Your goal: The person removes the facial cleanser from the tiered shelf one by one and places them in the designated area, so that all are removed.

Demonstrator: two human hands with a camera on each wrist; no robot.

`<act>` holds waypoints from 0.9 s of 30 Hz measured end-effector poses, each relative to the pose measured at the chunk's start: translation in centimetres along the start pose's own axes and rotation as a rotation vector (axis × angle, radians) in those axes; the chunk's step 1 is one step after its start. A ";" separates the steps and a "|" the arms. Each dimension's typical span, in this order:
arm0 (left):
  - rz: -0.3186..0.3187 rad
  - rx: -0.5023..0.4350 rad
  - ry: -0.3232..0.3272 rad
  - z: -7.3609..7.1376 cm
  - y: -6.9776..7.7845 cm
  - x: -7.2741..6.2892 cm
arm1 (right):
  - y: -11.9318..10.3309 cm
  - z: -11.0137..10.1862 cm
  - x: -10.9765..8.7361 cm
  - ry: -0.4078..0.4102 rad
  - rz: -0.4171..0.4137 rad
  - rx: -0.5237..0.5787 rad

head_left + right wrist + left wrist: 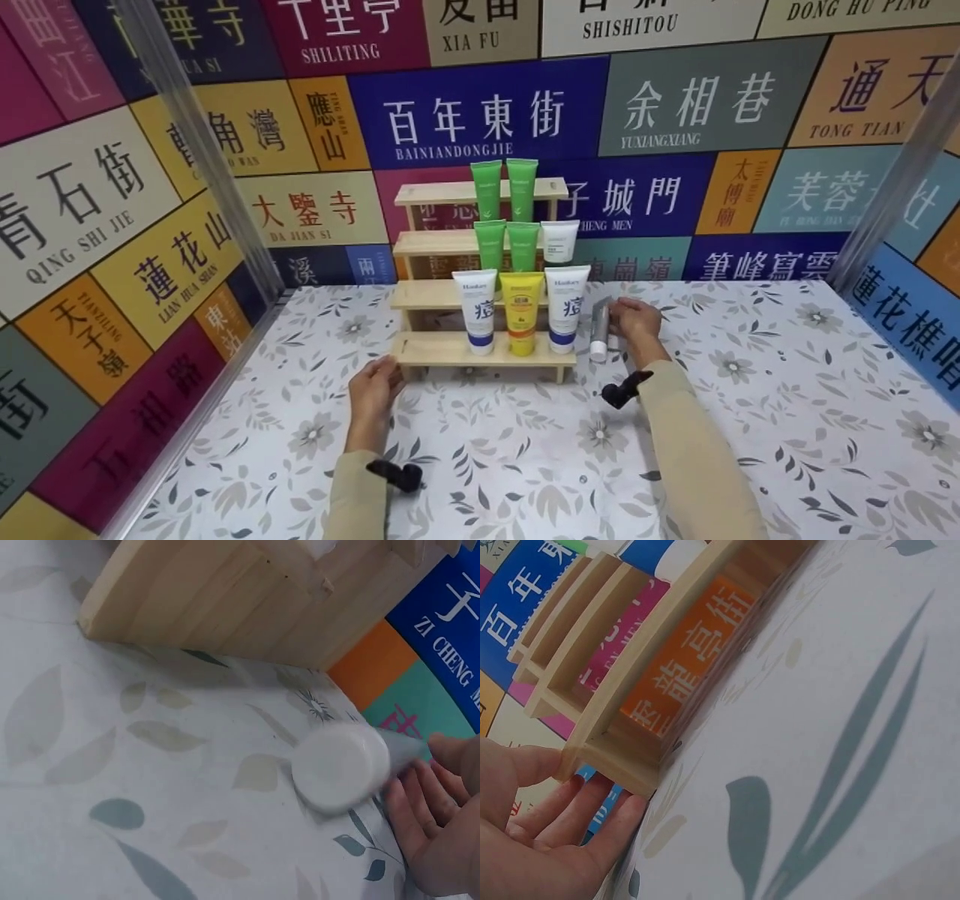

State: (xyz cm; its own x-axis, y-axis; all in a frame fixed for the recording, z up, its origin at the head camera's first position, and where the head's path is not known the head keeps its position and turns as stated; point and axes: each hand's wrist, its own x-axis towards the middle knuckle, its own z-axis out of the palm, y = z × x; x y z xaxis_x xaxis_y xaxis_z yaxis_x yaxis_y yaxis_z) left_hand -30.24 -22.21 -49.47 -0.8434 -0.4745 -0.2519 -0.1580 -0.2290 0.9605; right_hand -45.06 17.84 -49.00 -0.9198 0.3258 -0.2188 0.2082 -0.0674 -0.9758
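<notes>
A four-step wooden display rack (487, 346) stands on the cloth-covered table. My left hand (375, 397) is at the left end of its lowest step; in the left wrist view the thumb (536, 765) and fingers pinch that wooden end. My right hand (637, 327) holds a grey squeeze tube (601, 322) by its flat end, just right of the rack. Its white cap (341, 767) points down toward the table in the head view and looks blurred in the right wrist view.
On the lowest step stand two white-and-blue tubes (478, 311) with a yellow tube (522, 311) between them. Higher up are several green tubes (487, 191) and a smaller white tube (559, 241). Behind rises a wall of coloured lettered panels (480, 112).
</notes>
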 end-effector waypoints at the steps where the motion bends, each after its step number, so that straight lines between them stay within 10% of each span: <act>1: -0.001 -0.002 -0.003 0.0 0.0 0.0 | 0.0 -0.1 -0.1 -0.013 0.007 -0.017; 16: 0.035 -0.037 0.004 -0.1 -0.2 0.1 | -0.1 -1.0 -0.9 -0.262 -0.016 -0.247; 27: 0.025 0.003 -0.010 -0.1 -0.1 -0.2 | 0.0 -1.6 -1.4 -0.251 0.014 -0.276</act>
State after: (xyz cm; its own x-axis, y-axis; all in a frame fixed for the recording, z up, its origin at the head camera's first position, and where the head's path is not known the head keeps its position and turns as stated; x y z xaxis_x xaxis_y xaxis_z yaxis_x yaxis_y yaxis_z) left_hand -30.05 -22.15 -49.50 -0.8523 -0.4712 -0.2268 -0.1383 -0.2151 0.9667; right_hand -43.21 18.87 -48.67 -0.9619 0.0830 -0.2606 0.2722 0.1982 -0.9416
